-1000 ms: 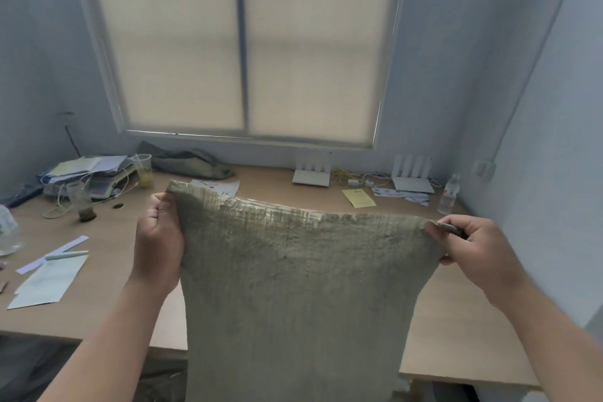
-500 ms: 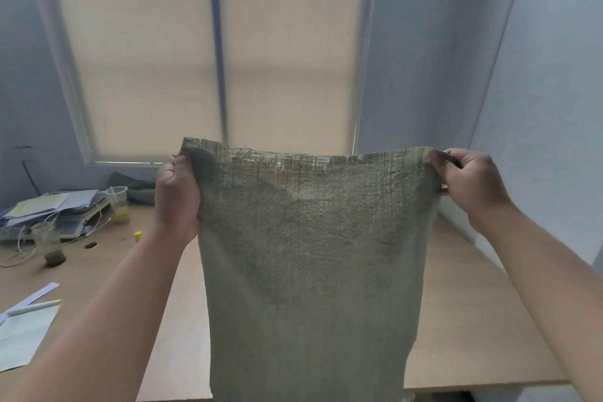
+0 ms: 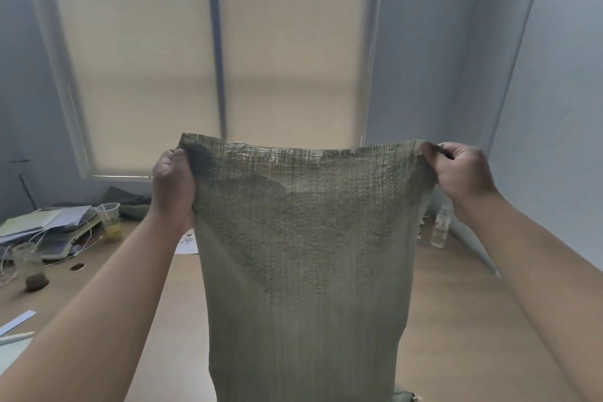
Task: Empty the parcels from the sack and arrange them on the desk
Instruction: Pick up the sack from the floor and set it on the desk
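- While both hands hold it up by its top corners, the woven olive-green sack (image 3: 303, 254) hangs flat and upright above the near part of the tabletop (image 3: 456, 303), its lower end running out of the bottom of the view.
- The left hand (image 3: 174, 183) grips the sack's top left corner, with the fingers curled round a bunched fold of the weave and the back of the hand toward the camera.
- The right hand (image 3: 463, 173) pinches the top right corner between thumb and curled fingers, and the frayed top edge stretches almost level between the two hands.
- What the sack holds cannot be told, since the weave hides the inside.
- Behind the sack a cream roller blind (image 3: 293, 59) covers the window.
- At the far left of the tabletop lies a stack of papers (image 3: 42, 222) with white cables trailing from it. Just right of it stands a clear plastic cup (image 3: 109, 215) with yellow liquid in the bottom.
- Nearer the camera on that side stands a small glass (image 3: 27, 263), with a round hole (image 3: 77, 267) in the tabletop to its right.
- A clear water bottle (image 3: 440, 225) stands upright at the far right of the tabletop, close to the wall — in the view it sits just beside the sack's right edge.
- A crumpled dark green cloth (image 3: 130, 202) lies along the back of the tabletop under the window sill.
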Motion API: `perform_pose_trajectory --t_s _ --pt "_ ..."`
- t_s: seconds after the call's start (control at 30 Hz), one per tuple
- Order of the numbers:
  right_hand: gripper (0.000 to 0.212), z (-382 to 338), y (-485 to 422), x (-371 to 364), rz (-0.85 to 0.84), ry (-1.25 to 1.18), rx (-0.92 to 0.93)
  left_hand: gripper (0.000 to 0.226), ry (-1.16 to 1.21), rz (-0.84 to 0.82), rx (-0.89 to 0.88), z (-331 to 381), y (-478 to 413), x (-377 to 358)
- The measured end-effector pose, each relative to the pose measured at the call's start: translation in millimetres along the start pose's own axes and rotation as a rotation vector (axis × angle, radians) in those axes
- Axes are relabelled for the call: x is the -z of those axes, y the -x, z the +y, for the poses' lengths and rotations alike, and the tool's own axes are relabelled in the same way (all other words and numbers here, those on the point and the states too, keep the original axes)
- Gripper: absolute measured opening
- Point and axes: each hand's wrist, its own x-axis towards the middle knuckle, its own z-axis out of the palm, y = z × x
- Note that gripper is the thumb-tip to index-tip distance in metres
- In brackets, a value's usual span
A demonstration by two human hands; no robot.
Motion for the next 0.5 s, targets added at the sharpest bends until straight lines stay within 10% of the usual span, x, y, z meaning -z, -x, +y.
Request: perform_pose_trajectory --t_s 0.5 --pt "0.107 101 -110 -36 -0.247 -0.320 -0.068 0.020 -0.006 0.127 0.001 -53 -57 -70"
